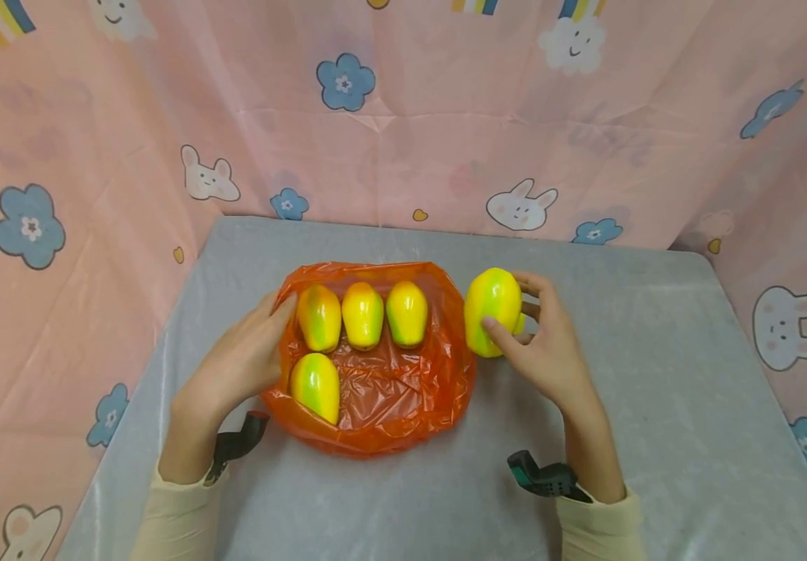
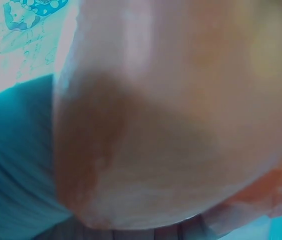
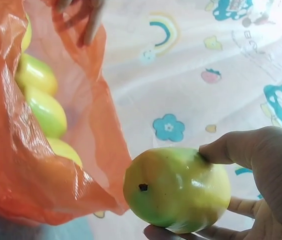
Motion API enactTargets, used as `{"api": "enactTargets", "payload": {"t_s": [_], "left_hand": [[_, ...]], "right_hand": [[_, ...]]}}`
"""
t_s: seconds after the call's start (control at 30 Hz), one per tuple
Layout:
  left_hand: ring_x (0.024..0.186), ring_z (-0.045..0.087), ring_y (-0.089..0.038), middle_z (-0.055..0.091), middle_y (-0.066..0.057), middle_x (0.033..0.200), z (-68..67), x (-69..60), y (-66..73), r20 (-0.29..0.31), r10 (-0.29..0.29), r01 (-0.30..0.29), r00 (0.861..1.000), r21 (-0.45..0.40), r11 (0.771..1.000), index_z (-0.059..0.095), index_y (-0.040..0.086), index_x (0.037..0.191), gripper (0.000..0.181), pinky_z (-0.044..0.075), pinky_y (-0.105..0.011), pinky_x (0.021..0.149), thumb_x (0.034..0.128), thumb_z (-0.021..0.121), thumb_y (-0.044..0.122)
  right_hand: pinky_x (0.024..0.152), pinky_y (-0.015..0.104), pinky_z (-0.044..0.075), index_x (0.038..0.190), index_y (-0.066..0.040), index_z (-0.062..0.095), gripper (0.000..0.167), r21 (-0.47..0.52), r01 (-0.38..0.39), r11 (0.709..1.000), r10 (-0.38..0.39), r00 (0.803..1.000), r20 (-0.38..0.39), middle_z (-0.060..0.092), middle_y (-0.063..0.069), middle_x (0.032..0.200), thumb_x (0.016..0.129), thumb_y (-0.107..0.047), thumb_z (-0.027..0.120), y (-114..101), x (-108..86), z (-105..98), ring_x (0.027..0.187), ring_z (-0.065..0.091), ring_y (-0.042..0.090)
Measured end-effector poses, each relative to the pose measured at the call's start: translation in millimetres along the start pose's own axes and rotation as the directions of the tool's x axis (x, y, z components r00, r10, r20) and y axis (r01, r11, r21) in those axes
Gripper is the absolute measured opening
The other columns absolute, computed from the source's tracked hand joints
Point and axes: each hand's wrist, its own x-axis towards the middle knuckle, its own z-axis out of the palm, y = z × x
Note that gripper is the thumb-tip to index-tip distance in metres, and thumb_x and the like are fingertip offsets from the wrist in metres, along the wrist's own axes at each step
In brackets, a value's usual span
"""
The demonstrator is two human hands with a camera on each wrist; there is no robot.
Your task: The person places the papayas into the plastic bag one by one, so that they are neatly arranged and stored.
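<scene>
An orange-red plastic bag lies with its mouth spread wide in the head view. Three shiny yellow-green mangoes form a row along its far side, and another mango sits at its near left. My left hand grips the bag's left rim, its fingers partly hidden by the plastic. Just outside the right rim, my right hand holds a mango between thumb and fingers. The right wrist view shows a dark stem spot on this held mango. A blurred, pale surface fills most of the left wrist view.
Under the bag is a grey cloth-covered table. A pink curtain printed with rabbits, flowers and clouds hangs behind it and along both sides. Dark wrist-worn devices sit at both wrists.
</scene>
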Motion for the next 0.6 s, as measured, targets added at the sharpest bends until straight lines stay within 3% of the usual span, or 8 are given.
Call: {"api": "enactTargets", "payload": {"t_s": [0.23, 0.6], "left_hand": [[0.140, 0.051, -0.048, 0.039, -0.028, 0.165, 0.1, -0.7, -1.4, 0.005, -0.013, 0.013, 1.000, 0.002, 1.000, 0.035, -0.006, 0.162, 0.082, 0.044, -0.064, 0.118, 0.0862, 0.066, -0.011], [0.141, 0.051, -0.047, 0.039, -0.027, 0.165, -0.3, -0.9, -1.9, 0.003, -0.010, 0.010, 1.000, -0.018, 1.000, 0.034, -0.005, 0.162, 0.083, 0.043, -0.065, 0.119, 0.0859, 0.068, -0.010]], "right_hand": [[0.089, 0.056, 0.065, 0.155, -0.012, 0.039, 0.073, 0.054, 0.000, 0.999, -0.004, 0.997, 0.071, 0.049, 0.015, 0.154, 0.093, -0.020, 0.079, -9, -1.8, 11, 0.133, 0.060, 0.043], [0.087, 0.051, 0.067, 0.154, -0.011, 0.041, 0.074, 0.070, 0.020, 0.997, -0.028, 0.993, 0.117, 0.051, 0.014, 0.151, 0.092, -0.021, 0.080, -18, -5.6, 27, 0.131, 0.062, 0.040]]}}
